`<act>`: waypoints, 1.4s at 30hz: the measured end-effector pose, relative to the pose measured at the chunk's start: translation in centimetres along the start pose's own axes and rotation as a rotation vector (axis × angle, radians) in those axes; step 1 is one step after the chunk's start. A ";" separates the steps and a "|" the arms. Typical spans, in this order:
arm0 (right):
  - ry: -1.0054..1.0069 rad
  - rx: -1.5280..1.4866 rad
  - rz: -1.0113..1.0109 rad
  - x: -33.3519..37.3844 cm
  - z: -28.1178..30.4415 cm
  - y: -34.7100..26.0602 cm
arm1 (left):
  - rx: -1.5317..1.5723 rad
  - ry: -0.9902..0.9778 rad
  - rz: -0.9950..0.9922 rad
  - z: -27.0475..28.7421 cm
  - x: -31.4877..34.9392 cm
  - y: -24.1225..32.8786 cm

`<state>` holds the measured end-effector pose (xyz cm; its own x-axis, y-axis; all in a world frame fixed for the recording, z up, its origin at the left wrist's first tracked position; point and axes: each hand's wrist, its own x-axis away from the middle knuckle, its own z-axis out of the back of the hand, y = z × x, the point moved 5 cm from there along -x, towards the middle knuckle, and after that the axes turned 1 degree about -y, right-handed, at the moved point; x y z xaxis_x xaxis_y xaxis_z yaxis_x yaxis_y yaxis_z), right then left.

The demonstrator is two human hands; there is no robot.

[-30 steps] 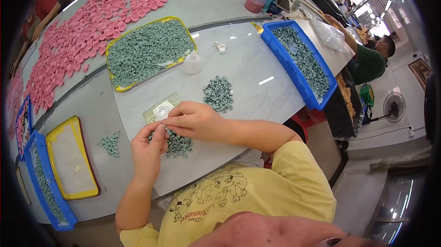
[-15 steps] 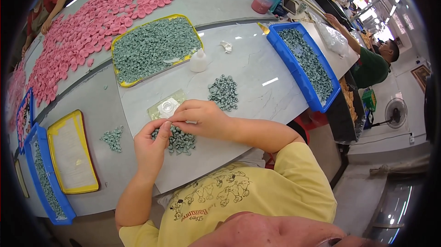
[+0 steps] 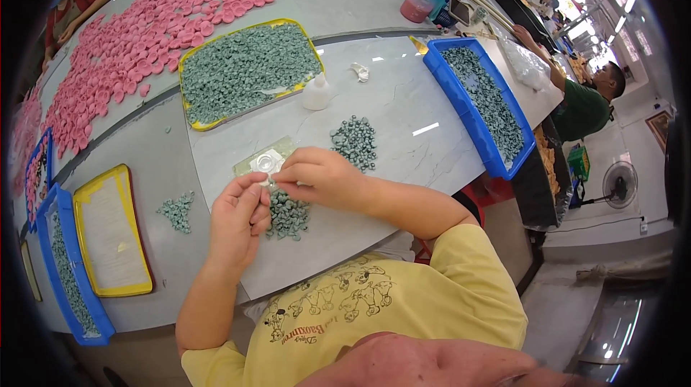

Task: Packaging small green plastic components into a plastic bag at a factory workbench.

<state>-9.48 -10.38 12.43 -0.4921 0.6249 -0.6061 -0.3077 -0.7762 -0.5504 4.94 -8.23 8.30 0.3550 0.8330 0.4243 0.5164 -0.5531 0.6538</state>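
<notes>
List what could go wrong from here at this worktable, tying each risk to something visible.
The left hand and right hand are close to the loose pile of green pieces and might scatter it. The small clear round dish just beyond them could get knocked. The white nozzle bottle, upright beside the yellow-rimmed tray, might tip if bumped.

The tabletop (image 3: pixel 410 99) looks glossy; green pieces (image 3: pixel 353 144), shiny; blue tray (image 3: pixel 459 115), plastic.

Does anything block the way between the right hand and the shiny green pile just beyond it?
Nothing visible stands between the right hand and the shiny green pile; the white bottle is farther off, outside that gap.
</notes>
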 end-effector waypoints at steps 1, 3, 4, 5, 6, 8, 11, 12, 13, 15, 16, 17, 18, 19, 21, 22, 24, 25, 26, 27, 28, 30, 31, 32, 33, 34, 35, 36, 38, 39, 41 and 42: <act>-0.008 -0.016 -0.001 -0.2 -0.2 0.2 | -0.021 0.025 -0.061 0.5 0.0 0.3; 0.002 0.143 0.037 -0.7 -0.1 0.7 | -0.034 0.074 -0.123 1.5 -0.1 0.9; 0.001 0.173 0.041 -0.9 -0.2 1.1 | -0.009 0.081 -0.112 1.8 -0.2 1.3; -0.008 0.151 0.044 -1.0 -0.5 1.4 | 0.016 0.090 -0.103 2.2 -0.3 1.5; -0.017 0.201 0.064 -1.1 -0.8 1.5 | 0.022 0.113 -0.106 2.8 -0.4 1.7; -0.023 0.266 0.102 -1.5 -1.6 1.6 | 0.078 0.092 -0.110 3.7 -0.7 1.8; -0.060 0.292 0.126 -1.8 -2.8 1.7 | 0.081 0.092 -0.152 4.7 -0.6 2.1; -0.065 0.283 0.128 -1.9 -3.2 1.7 | 0.086 0.101 -0.154 5.1 -0.6 2.0; -0.092 0.306 0.132 -1.9 -3.6 1.7 | 0.057 0.094 -0.165 5.4 -0.6 2.0; -0.123 0.325 0.136 -1.9 -4.2 1.7 | 0.031 0.090 -0.175 5.8 -0.6 2.0; -0.148 0.362 0.155 -2.0 -4.5 1.5 | 0.040 0.089 -0.196 5.8 -0.5 2.0; -0.174 0.400 0.174 -2.1 -4.8 1.4 | 0.049 0.087 -0.217 5.8 -0.5 2.1; -0.178 0.397 0.175 -2.1 -4.9 1.2 | 0.053 0.090 -0.217 5.8 -0.4 2.2; -0.199 0.414 0.174 -2.2 -5.1 1.1 | 0.052 0.109 -0.221 6.0 -0.4 2.3; -0.224 0.428 0.177 -2.2 -5.4 0.8 | 0.054 0.131 -0.227 6.4 -0.3 2.4; -0.233 0.450 0.180 -2.3 -5.6 0.7 | 0.048 0.132 -0.223 6.6 -0.3 2.5; -0.244 0.468 0.186 -2.4 -5.9 0.4 | 0.045 0.136 -0.221 6.9 -0.2 2.6; -0.256 0.482 0.190 -2.4 -6.1 0.3 | 0.062 0.138 -0.220 6.9 -0.1 2.7; -0.267 0.495 0.195 -2.4 -6.3 0.2 | 0.078 0.141 -0.220 7.0 -0.1 2.8; -0.269 0.495 0.197 -2.5 -6.4 0.1 | 0.080 0.142 -0.221 7.1 -0.1 2.8; -0.270 0.474 0.197 -2.6 -6.6 -0.1 | 0.088 0.139 -0.221 7.2 -0.1 2.8; -0.273 0.453 0.199 -2.7 -6.8 -0.2 | 0.098 0.137 -0.221 7.5 0.0 2.7; -0.246 0.399 0.175 -2.9 -6.7 0.0 | 0.087 0.128 -0.204 7.7 0.0 2.5; -0.219 0.345 0.151 -3.0 -6.7 0.1 | 0.077 0.118 -0.187 7.8 0.0 2.4; -0.220 0.345 0.153 -3.0 -6.9 -0.2 | 0.077 0.119 -0.188 7.8 0.1 2.4; -0.169 0.182 -0.091 -3.1 -6.8 0.4 | 0.059 0.120 -0.156 7.7 0.2 2.3; -0.118 0.018 -0.334 -3.0 -6.7 1.1 | 0.040 0.121 -0.124 7.6 0.3 2.1; -0.121 0.015 -0.331 -3.0 -6.8 0.8 | 0.042 0.124 -0.127 7.6 0.4 2.0; -0.042 -0.651 -0.874 -1.6 -7.7 2.2 | 0.029 0.079 -0.109 7.4 0.3 1.6; -0.044 -0.651 -0.874 -1.7 -7.6 2.2 | 0.031 0.079 -0.110 7.3 0.3 1.6; -0.044 -0.883 -1.022 -1.2 -8.0 2.4 | -0.006 0.071 -0.077 7.0 0.3 1.6; -0.045 -0.884 -1.022 -1.2 -8.0 2.5 | -0.006 0.073 -0.077 7.0 0.3 1.7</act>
<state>-3.17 -12.43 7.23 -0.3911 0.8689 0.3033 0.0649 0.3548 -0.9327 11.33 -9.03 5.16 0.2567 0.8721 0.4167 0.5355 -0.4872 0.6898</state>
